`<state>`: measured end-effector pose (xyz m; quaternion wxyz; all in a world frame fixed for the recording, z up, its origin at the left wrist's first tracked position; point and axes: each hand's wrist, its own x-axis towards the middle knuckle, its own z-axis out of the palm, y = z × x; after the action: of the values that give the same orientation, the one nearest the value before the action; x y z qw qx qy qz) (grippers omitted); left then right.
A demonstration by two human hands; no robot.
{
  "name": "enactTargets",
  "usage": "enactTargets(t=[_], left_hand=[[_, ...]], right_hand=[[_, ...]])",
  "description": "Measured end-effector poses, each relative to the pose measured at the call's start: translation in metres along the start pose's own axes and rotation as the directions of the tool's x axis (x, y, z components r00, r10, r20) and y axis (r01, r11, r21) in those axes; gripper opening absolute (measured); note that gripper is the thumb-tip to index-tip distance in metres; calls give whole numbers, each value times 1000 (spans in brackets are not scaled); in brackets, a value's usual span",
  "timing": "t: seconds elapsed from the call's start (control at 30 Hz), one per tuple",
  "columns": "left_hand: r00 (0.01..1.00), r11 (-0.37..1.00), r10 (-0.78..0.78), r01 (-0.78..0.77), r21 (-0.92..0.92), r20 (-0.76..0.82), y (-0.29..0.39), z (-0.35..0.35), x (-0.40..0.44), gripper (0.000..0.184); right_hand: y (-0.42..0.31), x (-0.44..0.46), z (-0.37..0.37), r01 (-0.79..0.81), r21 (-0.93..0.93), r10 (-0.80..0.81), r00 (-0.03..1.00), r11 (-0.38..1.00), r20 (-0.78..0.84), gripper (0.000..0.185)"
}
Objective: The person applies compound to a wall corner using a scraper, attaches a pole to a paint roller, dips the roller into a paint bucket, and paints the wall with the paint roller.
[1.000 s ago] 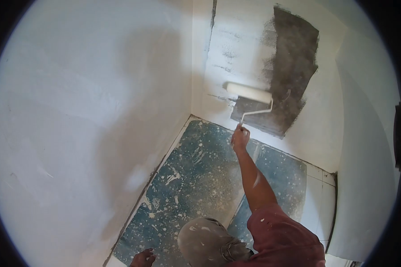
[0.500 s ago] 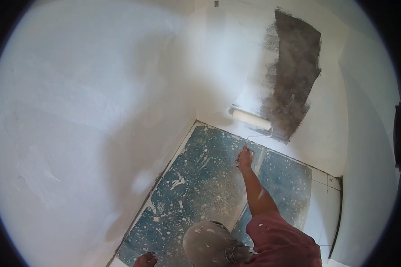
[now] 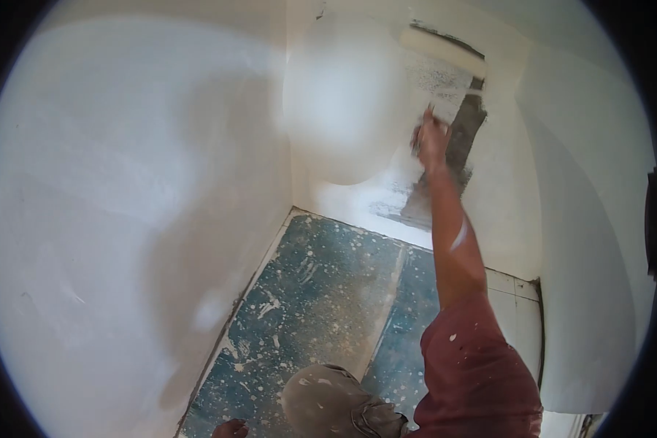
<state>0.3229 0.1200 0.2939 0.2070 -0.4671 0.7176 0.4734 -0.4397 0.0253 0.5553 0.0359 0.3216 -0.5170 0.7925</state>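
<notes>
A: Start at the far left.
B: A pale wall (image 3: 87, 219), well left of the right grip, with a soft shadow across it. Then the left grip (image 3: 231, 429), mostly cut off by the bottom edge; I can't tell whether it's open or closed.
A: Next?
B: A blue, paint-spattered floor covering (image 3: 328, 285), to the right of the left grip and nearer the body than the right grip.
A: And the right grip (image 3: 432, 139)?
B: Closed round the handle of the paint roller (image 3: 443, 52), whose sleeve lies just beyond it. Right beside that grip is a dark patch (image 3: 466, 135), speckled where the pale coat looks thin.
A: What could go wrong?
B: I'd expect skipped streaks if pressure is uneven or the sleeve is dry, and spatter if it spins fast. With the arm stretched, the wrist could tip one end off.
A: Which way does it point?
B: The handle points away from the body; the sleeve's long axis slants crosswise beyond the grip, left end farther, its wire frame returning from the right end.
</notes>
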Motion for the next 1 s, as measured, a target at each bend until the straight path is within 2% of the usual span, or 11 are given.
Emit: enactTargets(t=[0.13, 0.2, 0.27, 0.37, 0.47, 0.6, 0.63, 0.7, 0.8, 0.9, 1.0], left_hand=[[1000, 998, 0, 0, -67, -11, -11, 4, 12, 50], [1000, 998, -9, 9, -68, -7, -3, 5, 9, 49], [1000, 999, -13, 13, -31, -9, 8, 0, 9, 49], [985, 994, 105, -104, 15, -139, -28, 18, 34, 47], [983, 994, 111, -113, -11, -144, -40, 25, 46, 42], [982, 990, 142, -141, 18, -124, -60, 35, 59, 41], [987, 994, 107, -108, 0, -116, -48, 32, 53, 42], [991, 996, 81, -85, -34, -109, -47, 32, 49, 41], [990, 994, 91, -96, -48, -106, -63, 37, 51, 40], [993, 998, 70, -69, 12, -96, -64, 34, 49, 39], [992, 997, 77, -76, 13, -102, -77, 37, 55, 39]], right_hand=[[-63, 37, 3, -72, -157, 56, 993, 985, -106, 39], [-56, 34, -18, -85, -265, 55, 992, 960, -117, 39], [-28, 26, -48, -56, -381, 28, 997, 923, -79, 38], [36, -23, -87, -2, -361, -34, 995, 933, -96, 37], [115, -80, -135, -203, -314, 175, 978, 927, -117, 30], [194, -175, -174, -333, -206, 304, 939, 920, -162, 32], [175, -198, -164, -493, -236, 430, 861, 837, -273, 32], [191, -230, -171, -584, -297, 481, 802, 755, -354, 35], [210, -268, -178, -725, -166, 595, 655, 669, -465, 36], [214, -286, -178, -814, -159, 607, 533, 559, -590, 39], [224, -286, -200, -908, -150, 764, 411, 391, -497, 37]])
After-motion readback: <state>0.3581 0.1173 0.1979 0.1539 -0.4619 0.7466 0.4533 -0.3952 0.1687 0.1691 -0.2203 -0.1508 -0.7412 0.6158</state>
